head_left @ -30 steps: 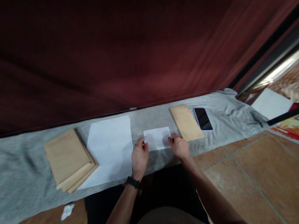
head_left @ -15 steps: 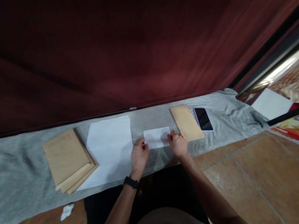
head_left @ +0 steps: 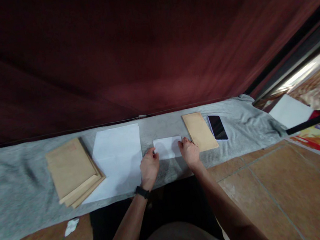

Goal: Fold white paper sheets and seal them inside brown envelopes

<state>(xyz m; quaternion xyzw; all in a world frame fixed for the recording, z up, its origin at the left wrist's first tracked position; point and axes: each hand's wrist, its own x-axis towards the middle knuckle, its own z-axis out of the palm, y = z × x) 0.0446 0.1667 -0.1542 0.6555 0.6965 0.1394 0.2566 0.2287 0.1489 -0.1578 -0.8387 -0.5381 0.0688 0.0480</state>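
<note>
Head view: the left hand (head_left: 150, 164) is curled, its thumb and forefinger pinching the left edge of a small folded paper (head_left: 168, 148). The right hand (head_left: 190, 151) has its fingers bent in and pinches the right edge of that same paper, which lies flat between the two hands on a grey cloth (head_left: 9, 194). A dark watch (head_left: 142, 192) sits on the wrist just below the left hand. Just left of the left hand lie large white sheets (head_left: 118, 154); farther left, a fanned stack of brown envelopes (head_left: 70, 165) overlaps their edge. Just beyond the right hand, to its right, is a single brown envelope (head_left: 200, 131); whether the knuckles touch it, I cannot tell. A phone (head_left: 217, 127) with a dark screen lies beside that envelope, farther from the right hand. Well ahead of both hands hangs a dark red curtain (head_left: 150, 57).
</note>
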